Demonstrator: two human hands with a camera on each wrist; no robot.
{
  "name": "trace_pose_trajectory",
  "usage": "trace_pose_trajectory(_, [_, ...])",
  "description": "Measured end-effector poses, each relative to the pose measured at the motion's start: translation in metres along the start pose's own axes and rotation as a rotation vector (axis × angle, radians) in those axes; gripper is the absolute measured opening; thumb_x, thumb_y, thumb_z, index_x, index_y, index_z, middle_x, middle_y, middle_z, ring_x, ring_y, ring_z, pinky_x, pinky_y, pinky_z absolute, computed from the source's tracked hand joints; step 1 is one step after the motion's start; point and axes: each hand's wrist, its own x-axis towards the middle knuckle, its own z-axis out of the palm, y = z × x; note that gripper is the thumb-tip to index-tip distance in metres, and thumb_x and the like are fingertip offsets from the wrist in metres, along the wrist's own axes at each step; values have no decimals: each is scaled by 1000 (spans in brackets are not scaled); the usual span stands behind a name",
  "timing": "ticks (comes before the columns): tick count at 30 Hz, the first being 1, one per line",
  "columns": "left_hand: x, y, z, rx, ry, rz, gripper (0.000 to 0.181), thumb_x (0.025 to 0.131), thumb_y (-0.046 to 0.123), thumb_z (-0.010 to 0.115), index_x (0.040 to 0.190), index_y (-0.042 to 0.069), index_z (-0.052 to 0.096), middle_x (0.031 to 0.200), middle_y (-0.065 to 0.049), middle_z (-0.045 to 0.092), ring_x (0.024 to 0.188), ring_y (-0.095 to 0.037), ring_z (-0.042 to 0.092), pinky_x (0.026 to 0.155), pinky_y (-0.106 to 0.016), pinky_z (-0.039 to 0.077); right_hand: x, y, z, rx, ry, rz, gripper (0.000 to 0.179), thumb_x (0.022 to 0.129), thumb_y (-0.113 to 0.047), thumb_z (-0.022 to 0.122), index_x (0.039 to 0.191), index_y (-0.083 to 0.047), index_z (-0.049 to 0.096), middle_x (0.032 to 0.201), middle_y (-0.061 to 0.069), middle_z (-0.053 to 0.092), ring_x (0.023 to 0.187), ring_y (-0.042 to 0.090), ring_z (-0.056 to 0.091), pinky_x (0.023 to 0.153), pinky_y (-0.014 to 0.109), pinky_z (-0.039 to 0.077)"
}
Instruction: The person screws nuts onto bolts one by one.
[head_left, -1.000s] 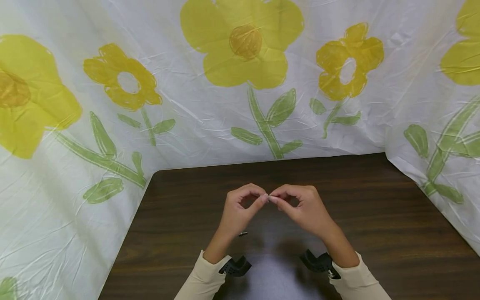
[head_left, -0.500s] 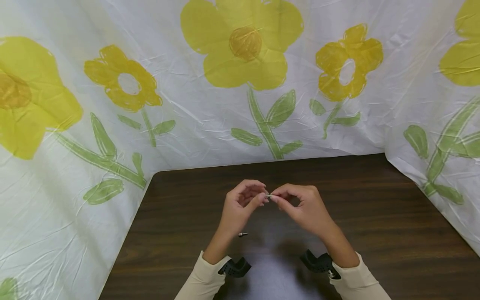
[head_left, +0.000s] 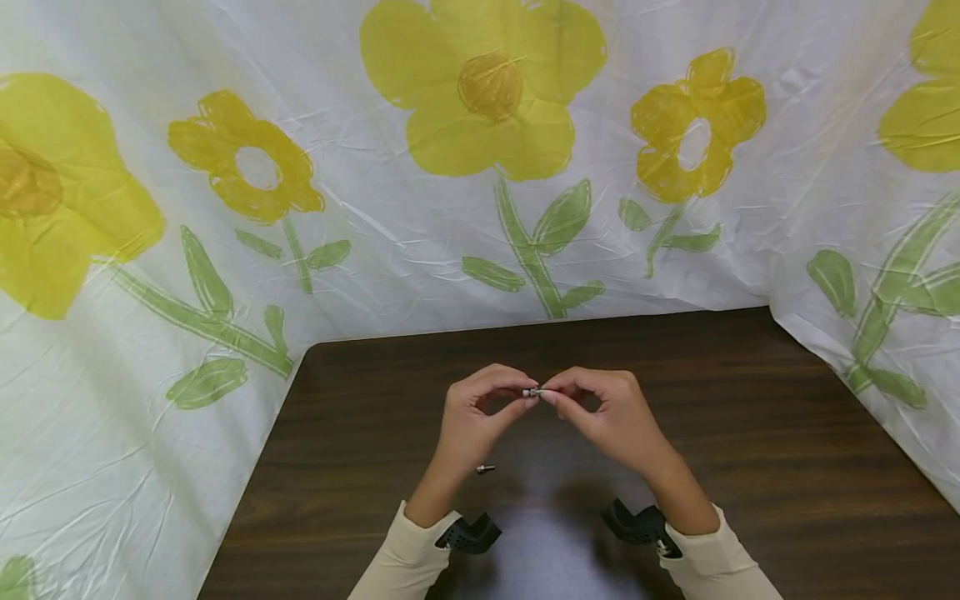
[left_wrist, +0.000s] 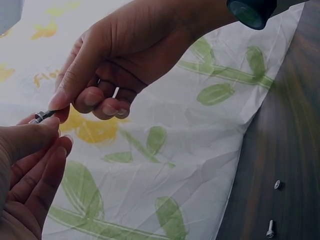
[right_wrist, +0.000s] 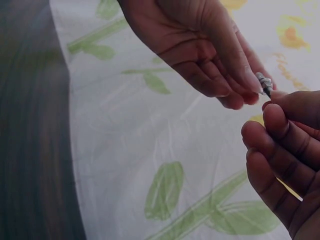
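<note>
A small metal bolt (head_left: 531, 392) with a ring-like part on its shank is held level between both hands, above the table. My left hand (head_left: 480, 412) pinches it at the head end, thumb and forefinger meeting around the ring-like part. From the other side my right hand (head_left: 611, 412) pinches the shank's tip between thumb and forefinger. Up close in the right wrist view, the bolt (right_wrist: 264, 82) shows its head and ring beside the left fingertips. Another bolt (head_left: 486, 469) lies on the table by the left wrist, and a small nut (left_wrist: 278, 185) lies close to it.
The dark wooden table (head_left: 360, 467) is bordered at the back and sides by a white curtain (head_left: 390, 275) with yellow flowers. Black camera mounts (head_left: 471, 533) sit on both wrists, over cream sleeves.
The left fingers opened a little off the bolt, then closed on it again. The bolt's head and ring now show between the fingertips. The right hand has stayed in place.
</note>
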Motion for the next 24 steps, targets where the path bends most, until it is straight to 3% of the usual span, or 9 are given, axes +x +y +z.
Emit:
trace_pose_trajectory(4, [-1, -1, 0, 15, 6, -25, 25, 81, -13, 79, 102, -1, 74, 97, -14, 72, 90, -20, 68, 76, -46, 60, 0, -1, 0, -4, -4, 5, 17, 86, 5, 78, 93, -11, 75, 71, -4, 67, 63, 5, 61, 52, 24, 52])
trace_pose_trajectory(10, [-1, 0, 2, 30, 12, -46, 24, 80, -17, 77, 99, -4, 73, 93, -16, 71, 87, -18, 68, 75, -44, 60, 0, -2, -1, -5, -10, 3, 16, 87, 4, 77, 94, -10, 75, 71, -3, 67, 62, 5, 61, 53, 24, 52])
trace_pose_trajectory(16, [-2, 1, 3, 29, 25, -84, 20, 85, -10, 77, 100, 2, 74, 94, -12, 71, 87, -19, 69, 76, -47, 60, 1, -2, 0, 2, -2, -10, 20, 86, 6, 77, 93, -13, 75, 70, -8, 65, 61, 6, 59, 53, 21, 51])
trace_pose_trajectory(20, [-1, 6, 5, 24, 32, -87, 17, 86, -9, 75, 100, 1, 73, 94, -13, 71, 87, -18, 69, 77, -41, 60, 1, -2, 0, 11, 2, -9, 22, 86, 6, 77, 93, -15, 75, 70, -8, 65, 60, 7, 60, 53, 22, 51])
trace_pose_trajectory(24, [-1, 5, 4, 28, 36, -78, 16, 87, -8, 75, 100, 1, 73, 94, -12, 71, 87, -19, 69, 76, -44, 60, 0, -3, 1, 10, -4, 5, 20, 86, 6, 77, 92, -13, 75, 71, -10, 65, 60, 6, 60, 53, 21, 51])
